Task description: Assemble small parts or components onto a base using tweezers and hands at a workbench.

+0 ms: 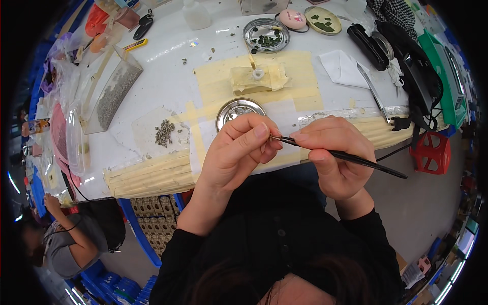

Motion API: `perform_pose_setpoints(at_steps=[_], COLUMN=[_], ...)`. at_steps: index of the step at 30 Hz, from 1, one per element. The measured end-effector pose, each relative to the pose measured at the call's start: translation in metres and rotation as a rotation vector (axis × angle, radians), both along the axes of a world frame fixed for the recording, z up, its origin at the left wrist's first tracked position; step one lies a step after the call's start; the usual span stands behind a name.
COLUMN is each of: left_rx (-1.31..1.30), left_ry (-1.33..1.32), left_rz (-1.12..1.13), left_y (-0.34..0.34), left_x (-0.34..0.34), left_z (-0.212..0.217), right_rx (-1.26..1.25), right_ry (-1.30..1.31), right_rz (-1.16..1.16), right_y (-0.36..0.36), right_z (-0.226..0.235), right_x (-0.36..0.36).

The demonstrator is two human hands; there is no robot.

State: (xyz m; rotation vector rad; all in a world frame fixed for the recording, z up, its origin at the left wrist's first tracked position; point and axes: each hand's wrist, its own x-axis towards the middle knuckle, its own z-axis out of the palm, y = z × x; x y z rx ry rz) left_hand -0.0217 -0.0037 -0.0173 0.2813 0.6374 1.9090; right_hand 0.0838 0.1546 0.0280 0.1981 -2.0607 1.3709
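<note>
A thin black-handled paintbrush [368,163] lies slantwise in my right hand [341,157], gripped between thumb and fingers near its metal end. Its tip meets the fingertips of my left hand [236,152], which are pinched together. Whatever they hold is too small and covered to make out. Just behind my left hand is a round shiny metal dish [221,113], partly hidden by the fingers. Beyond it, a block wrapped in cream tape [244,84] bears a small white ring-shaped piece [258,74].
Grey bits [164,133] are heaped at left, near a clear tray of grey granules [116,96]. A glass dish of dark green pieces [267,35] stands at the back. Tweezers [373,91] and a black case [367,47] lie right. Another person's arm [71,229] shows lower left.
</note>
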Motion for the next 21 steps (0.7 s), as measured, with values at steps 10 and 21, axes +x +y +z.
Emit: perform_pose_setpoints(at_steps=[10,21], left_rx=[0.031,-0.402], left_ry=[0.014,1.043], left_rz=[-0.003,0.325], left_y=[0.0,0.022], left_x=[-0.001,0.014], left_z=[-0.003,0.019], right_rx=[-0.071,-0.235], right_ry=[-0.03,0.132], right_rz=[0.007,-0.157], right_y=[-0.002,0.022], right_z=[-0.002,-0.011], right_x=[-0.001,0.01])
